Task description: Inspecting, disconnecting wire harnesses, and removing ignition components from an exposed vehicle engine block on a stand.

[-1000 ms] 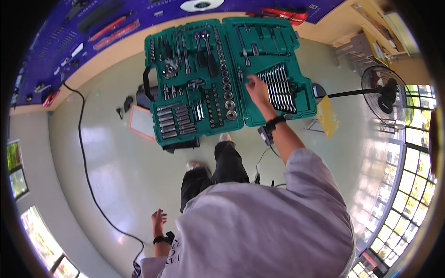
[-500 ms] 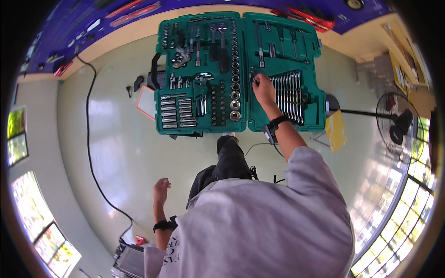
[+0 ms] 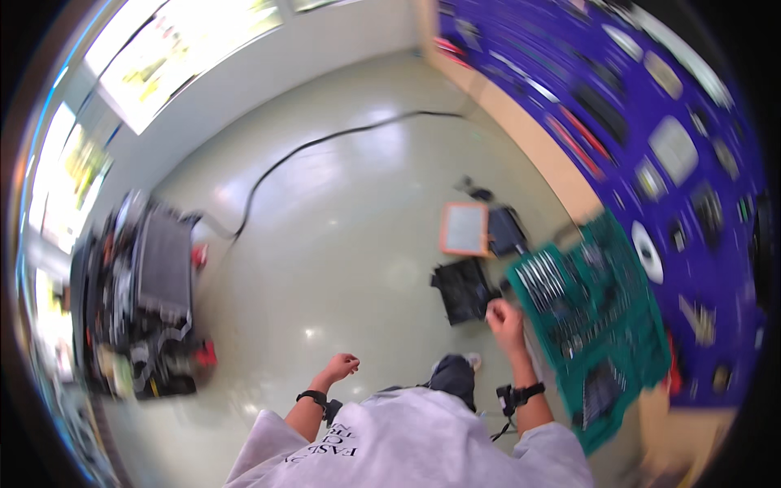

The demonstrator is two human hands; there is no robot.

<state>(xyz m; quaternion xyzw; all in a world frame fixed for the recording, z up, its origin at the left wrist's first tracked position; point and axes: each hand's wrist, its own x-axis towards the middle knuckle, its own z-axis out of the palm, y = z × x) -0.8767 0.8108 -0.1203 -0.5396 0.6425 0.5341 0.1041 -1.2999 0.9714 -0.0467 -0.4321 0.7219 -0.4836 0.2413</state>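
Observation:
My right hand [image 3: 506, 324], fingers curled, is raised just left of the green tool case [image 3: 573, 358], apart from it. Whatever lies within its fingers, if anything, is too small and blurred to name. Rows of silver sockets [image 3: 543, 276] and other metal tools sit in the case, which lies opened out flat. My left hand [image 3: 340, 366] hangs over the floor in front of my body, its fingers loosely bent and partly apart, with nothing visible in it. Both wrists wear black straps with small devices.
A black bin-like object [image 3: 464, 290], an orange-framed board [image 3: 465, 228] and a dark case [image 3: 507, 231] lie beyond my right hand. Machinery with a radiator-like panel [image 3: 165, 260] stands left. A black cable [image 3: 301, 150] crosses the floor. A purple tool panel [image 3: 651, 179] runs along the right.
My view has swung left, so the tool case now appears at the right. My right hand has come away from beside the case's row of wrenches.

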